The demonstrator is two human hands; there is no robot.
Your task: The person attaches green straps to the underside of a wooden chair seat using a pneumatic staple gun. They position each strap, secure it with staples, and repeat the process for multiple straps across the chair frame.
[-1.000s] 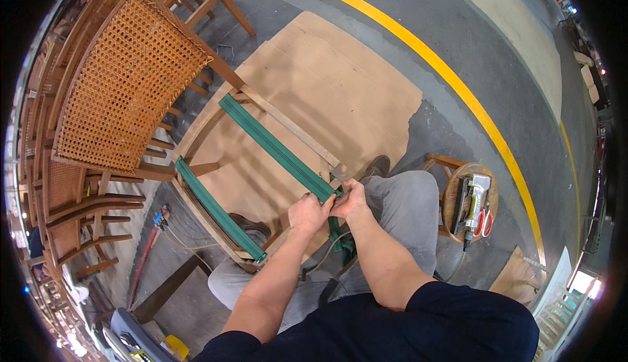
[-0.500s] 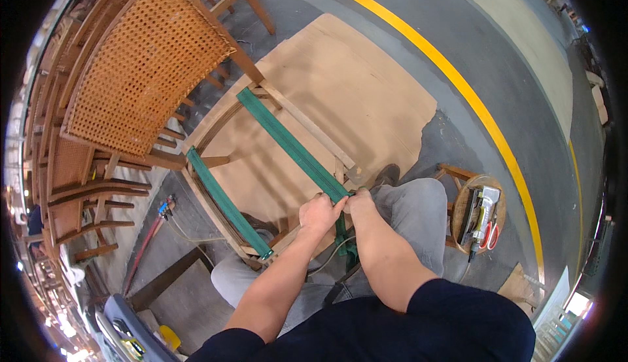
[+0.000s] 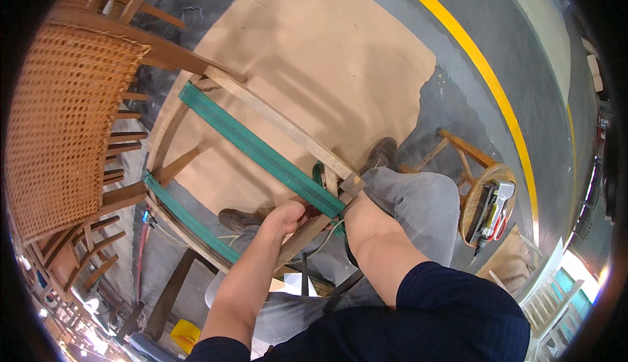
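Head view: from where I stand, the two hands, together on the near end of the long green strap (image 3: pixel 261 143) half a second ago, have parted and dropped lower. That strap runs from the upper left to the centre of the frame, across a wooden seat frame (image 3: pixel 281 120), its near end now uncovered on the near rail (image 3: pixel 304 239). The left hand (image 3: pixel 288 215) is partly curled beside that rail, fingertips hidden, so I can't tell what it grips. The right hand (image 3: pixel 355 205) is mostly behind the frame's corner; its grip I can't tell either. I'd judge the work has shifted from the strap's top to beneath the rail. The second green strap (image 3: pixel 190 221) lies left of centre.
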